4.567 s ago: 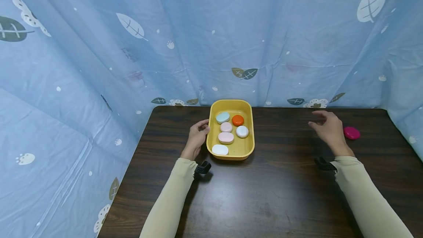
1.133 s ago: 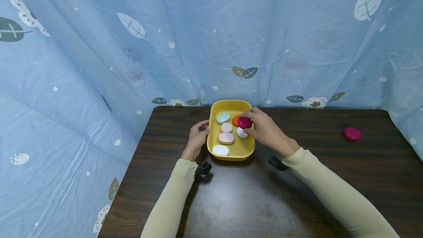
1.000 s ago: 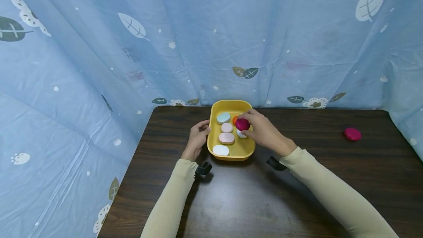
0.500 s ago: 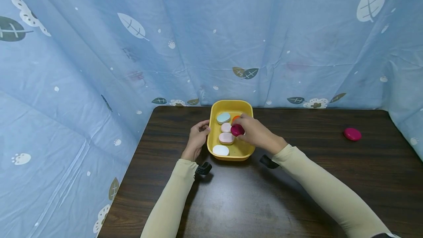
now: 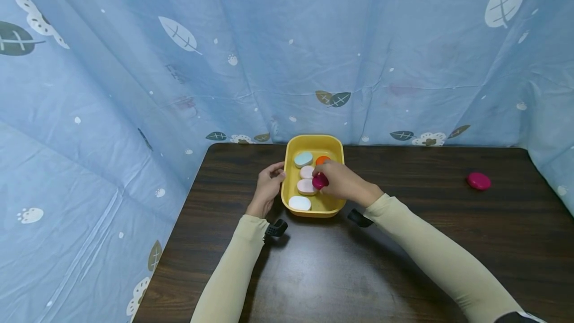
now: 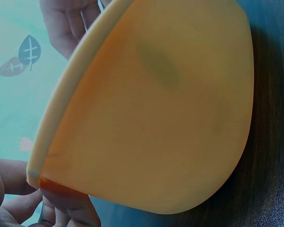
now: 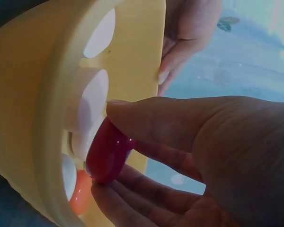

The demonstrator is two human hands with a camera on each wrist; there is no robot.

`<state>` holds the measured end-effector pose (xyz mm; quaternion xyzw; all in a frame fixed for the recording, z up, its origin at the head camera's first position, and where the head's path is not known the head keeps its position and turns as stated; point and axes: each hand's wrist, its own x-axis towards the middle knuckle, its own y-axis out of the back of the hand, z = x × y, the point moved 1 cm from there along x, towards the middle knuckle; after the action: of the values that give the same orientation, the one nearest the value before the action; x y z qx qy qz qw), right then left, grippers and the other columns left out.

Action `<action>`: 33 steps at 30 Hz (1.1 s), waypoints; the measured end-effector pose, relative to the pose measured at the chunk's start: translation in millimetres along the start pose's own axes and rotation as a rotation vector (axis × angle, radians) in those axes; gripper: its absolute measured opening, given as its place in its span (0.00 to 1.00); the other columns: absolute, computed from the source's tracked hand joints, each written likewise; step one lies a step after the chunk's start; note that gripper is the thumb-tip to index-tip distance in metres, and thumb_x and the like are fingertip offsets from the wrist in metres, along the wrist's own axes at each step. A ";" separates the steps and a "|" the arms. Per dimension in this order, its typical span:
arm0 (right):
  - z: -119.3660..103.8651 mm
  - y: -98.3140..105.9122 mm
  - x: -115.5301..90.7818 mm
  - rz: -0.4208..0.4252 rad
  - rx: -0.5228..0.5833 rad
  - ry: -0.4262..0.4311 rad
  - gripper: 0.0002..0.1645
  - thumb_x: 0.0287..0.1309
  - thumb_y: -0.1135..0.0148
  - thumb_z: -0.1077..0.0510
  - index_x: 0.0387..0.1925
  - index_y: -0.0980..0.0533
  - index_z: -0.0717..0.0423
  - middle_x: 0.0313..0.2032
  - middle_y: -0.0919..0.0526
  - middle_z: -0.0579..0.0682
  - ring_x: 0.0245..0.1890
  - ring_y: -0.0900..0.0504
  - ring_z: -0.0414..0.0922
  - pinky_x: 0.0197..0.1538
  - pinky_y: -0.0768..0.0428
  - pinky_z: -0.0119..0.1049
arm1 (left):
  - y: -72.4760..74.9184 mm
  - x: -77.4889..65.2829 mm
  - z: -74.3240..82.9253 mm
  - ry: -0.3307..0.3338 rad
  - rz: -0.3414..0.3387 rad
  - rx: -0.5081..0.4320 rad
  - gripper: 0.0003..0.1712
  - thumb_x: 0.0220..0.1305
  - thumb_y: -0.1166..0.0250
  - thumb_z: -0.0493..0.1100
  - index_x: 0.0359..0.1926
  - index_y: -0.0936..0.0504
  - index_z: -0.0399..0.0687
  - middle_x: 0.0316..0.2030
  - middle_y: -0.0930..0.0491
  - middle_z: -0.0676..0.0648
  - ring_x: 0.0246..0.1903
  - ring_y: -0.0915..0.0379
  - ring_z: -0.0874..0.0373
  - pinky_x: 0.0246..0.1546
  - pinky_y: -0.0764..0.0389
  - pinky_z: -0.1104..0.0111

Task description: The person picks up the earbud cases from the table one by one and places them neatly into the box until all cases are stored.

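Observation:
A yellow plastic tub (image 5: 316,214) stands at the table's back edge, holding several oval soap bars. At its left side, my left hand (image 5: 266,188) grips the rim, with thumb and fingertips at the edge in the left wrist view. My right hand (image 5: 344,181) reaches over the tub's right side and pinches a magenta soap bar (image 7: 107,151) between thumb and fingers. Lying in the tub are a pale blue bar (image 5: 303,159), an orange bar (image 5: 323,160), two pink bars (image 5: 307,187) and a white bar (image 5: 299,203). My right hand hides another white bar (image 7: 68,176) from the head view.
A second magenta soap bar (image 5: 478,181) lies far right on the dark wood table (image 5: 332,268). Behind the table hangs a blue patterned curtain (image 5: 278,54). Each wrist carries a black camera mount (image 5: 276,228).
My right hand came from the right side of the table with a magenta bar, then moved left and lower within the tub. The left hand and tub stayed nearly still.

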<state>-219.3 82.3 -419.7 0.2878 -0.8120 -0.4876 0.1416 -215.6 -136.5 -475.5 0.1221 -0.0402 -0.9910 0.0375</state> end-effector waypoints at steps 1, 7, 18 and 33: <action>0.1 -0.2 0.2 -0.005 0.001 -0.005 0.23 0.55 0.24 0.69 0.54 0.18 0.67 0.49 0.15 0.59 0.46 0.19 0.51 0.54 0.15 0.47 | 0.0 0.1 -0.1 0.000 -0.001 0.000 0.22 0.81 0.44 0.34 0.70 0.23 0.40 0.50 0.25 0.43 0.50 0.29 0.50 0.52 0.25 0.62; 3.0 -1.7 0.6 -0.026 -0.006 -0.022 0.23 0.55 0.25 0.69 0.54 0.18 0.67 0.48 0.15 0.59 0.45 0.19 0.52 0.53 0.15 0.46 | -0.6 0.6 -0.2 -0.005 -0.001 0.009 0.21 0.81 0.44 0.34 0.70 0.22 0.40 0.50 0.25 0.43 0.50 0.30 0.50 0.52 0.24 0.62; 1.4 8.0 -2.3 -0.036 0.097 -0.069 0.22 0.63 0.29 0.67 0.59 0.18 0.67 0.56 0.16 0.62 0.55 0.18 0.58 0.62 0.20 0.53 | -0.4 -0.7 0.2 0.004 0.002 0.006 0.22 0.80 0.43 0.34 0.70 0.23 0.40 0.51 0.25 0.42 0.50 0.30 0.50 0.51 0.24 0.62; 24.1 34.7 -37.2 0.138 0.166 -0.091 0.23 0.63 0.28 0.67 0.60 0.19 0.68 0.56 0.16 0.65 0.56 0.17 0.63 0.59 0.18 0.58 | 1.3 -1.3 -1.4 -0.007 -0.012 0.012 0.22 0.80 0.44 0.34 0.71 0.23 0.40 0.52 0.25 0.42 0.51 0.30 0.49 0.51 0.24 0.62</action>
<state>-213.4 134.4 -399.1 0.2195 -0.8730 -0.4205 0.1135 -213.9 -137.8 -476.5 0.1191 -0.0458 -0.9914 0.0306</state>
